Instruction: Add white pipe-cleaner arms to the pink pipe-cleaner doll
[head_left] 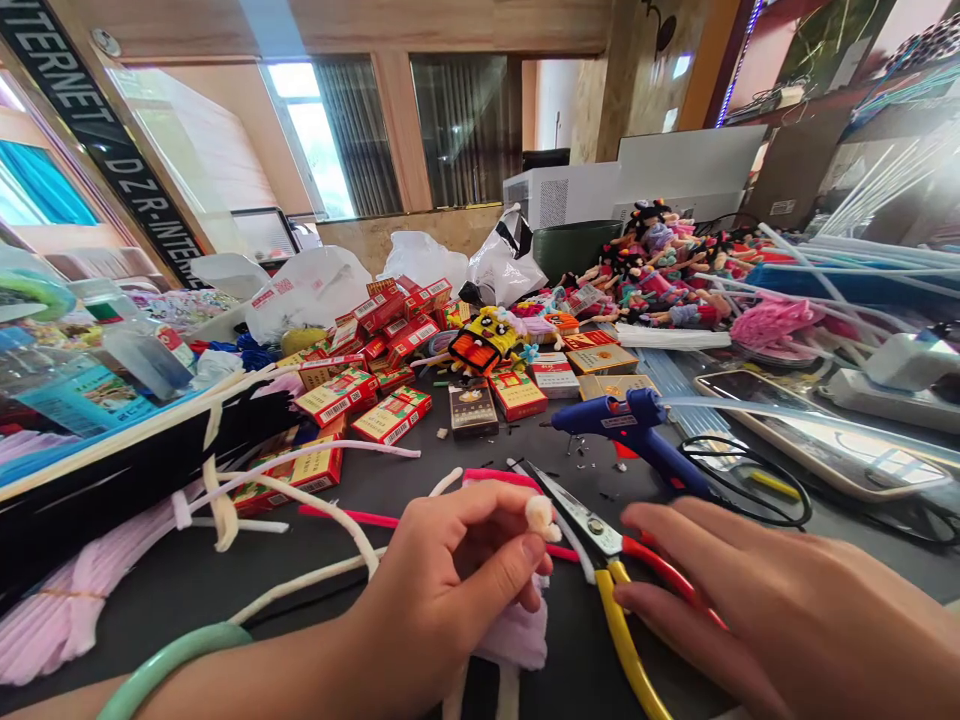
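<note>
My left hand [472,570] pinches a small cream-coloured curled piece [540,517] between thumb and index finger. Beneath that hand lies a lilac fuzzy piece [517,635], partly covered by the fingers. To the right, my right hand [697,570] is over the red handle of the scissors [596,525], fingers apart, not wrapped round the handles. The scissors have one red and one yellow handle, and their blades point up and left. Pink pipe cleaners [352,516] and a cream pipe cleaner [330,507] lie beside and behind my left hand.
A blue glue gun [615,420] lies behind the scissors, with a phone [817,430] to its right. Small red boxes [397,415] and a yellow-black fuzzy figure [484,342] are farther back. Lilac pipe cleaners [82,590] and bottles [135,350] stand or lie at left.
</note>
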